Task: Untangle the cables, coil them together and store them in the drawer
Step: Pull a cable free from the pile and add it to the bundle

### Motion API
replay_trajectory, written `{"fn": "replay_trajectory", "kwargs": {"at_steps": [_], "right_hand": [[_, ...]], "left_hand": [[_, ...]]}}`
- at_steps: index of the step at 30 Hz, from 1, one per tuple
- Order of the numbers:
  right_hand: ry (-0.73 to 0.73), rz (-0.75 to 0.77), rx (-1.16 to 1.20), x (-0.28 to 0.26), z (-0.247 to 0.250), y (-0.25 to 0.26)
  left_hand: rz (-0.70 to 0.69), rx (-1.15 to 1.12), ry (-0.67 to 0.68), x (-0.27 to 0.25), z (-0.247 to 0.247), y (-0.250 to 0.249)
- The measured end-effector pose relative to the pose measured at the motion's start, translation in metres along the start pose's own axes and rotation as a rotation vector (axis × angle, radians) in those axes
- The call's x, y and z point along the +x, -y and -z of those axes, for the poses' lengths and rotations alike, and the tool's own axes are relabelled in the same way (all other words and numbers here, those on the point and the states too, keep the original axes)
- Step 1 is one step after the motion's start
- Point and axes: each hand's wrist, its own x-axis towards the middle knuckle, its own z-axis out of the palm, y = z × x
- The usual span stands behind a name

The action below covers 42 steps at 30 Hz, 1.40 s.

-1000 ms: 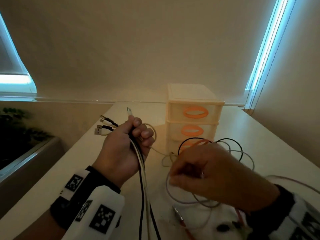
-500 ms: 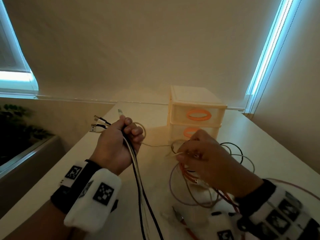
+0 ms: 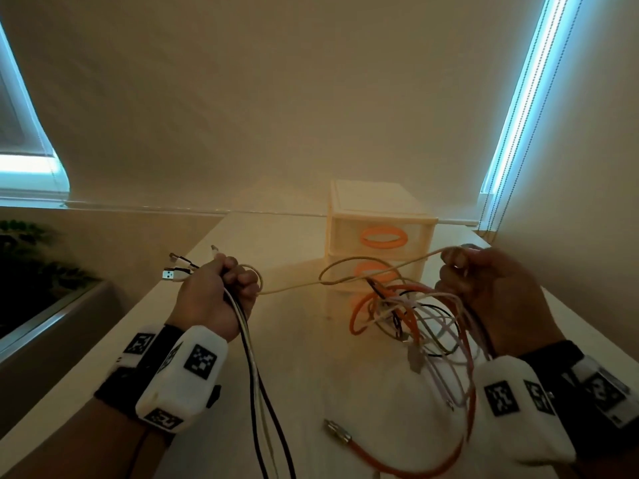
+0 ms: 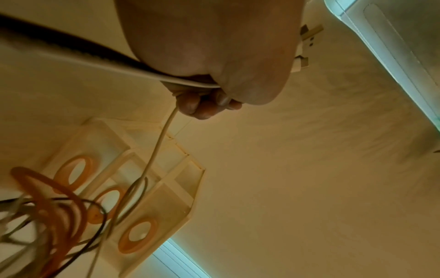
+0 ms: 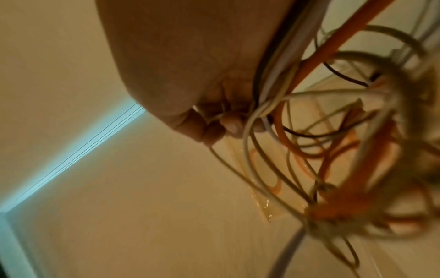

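My left hand (image 3: 221, 292) grips a bundle of cable ends, black and white, whose plugs (image 3: 173, 274) stick out past the knuckles; in the left wrist view the left hand (image 4: 204, 101) closes round the white cable (image 4: 161, 139). A cream cable (image 3: 349, 280) runs across to my right hand (image 3: 484, 288), raised at the right. The right hand holds a tangle of cables (image 3: 411, 316), orange, white and black, hanging below it above the table. In the right wrist view the right hand's fingers (image 5: 228, 124) curl round several strands (image 5: 273, 90). The small drawer unit (image 3: 380, 233) with orange handles stands shut behind the tangle.
The white table (image 3: 294, 375) runs from me to the wall. An orange cable end with a metal plug (image 3: 337, 433) lies near the front. A planter with a dark plant (image 3: 31, 271) sits left of the table. Blind cords (image 3: 511, 133) hang at the right.
My right hand has lifted and moved right, pulling the tangle up and stretching the cream cable between the hands. The left hand keeps its grip and shifted slightly left.
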Motion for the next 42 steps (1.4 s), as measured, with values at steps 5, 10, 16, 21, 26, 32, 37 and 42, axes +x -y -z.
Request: {"fn": "replay_trajectory", "kwargs": {"at_steps": [5,10,16,21,26,32,37,42], "right_hand": [[0.285,0.204,-1.07,-0.007,-0.01,0.034],[0.583,0.244,-1.514,-0.007,-0.027,0.075],[0.609,0.42,-1.661,0.015,-0.035,0.072],[0.51,0.754,-1.494,0.031,-0.042,0.052],[0.161,0.465,-1.205,0.043,-0.058,0.051],[0.157,0.001,-0.798,0.058,-0.059,0.053],[0.176,0.383,-1.211,0.074,-0.07,0.065],[0.378,0.086,-1.18,0.07,-0.107,0.08]], "left_hand": [[-0.056,-0.014,-0.025,-0.001,0.004,-0.019],[-0.101,0.027,-0.035,-0.003,0.002,-0.022],[-0.141,0.068,-0.068,-0.004,0.003,-0.029],[-0.169,0.137,-0.149,0.0,0.007,-0.032],[-0.159,0.128,-0.128,0.002,0.007,-0.033],[-0.135,0.073,-0.126,0.006,0.014,-0.042],[-0.156,0.089,-0.199,0.004,0.016,-0.052],[-0.144,0.118,-0.198,0.006,0.019,-0.05]]}}
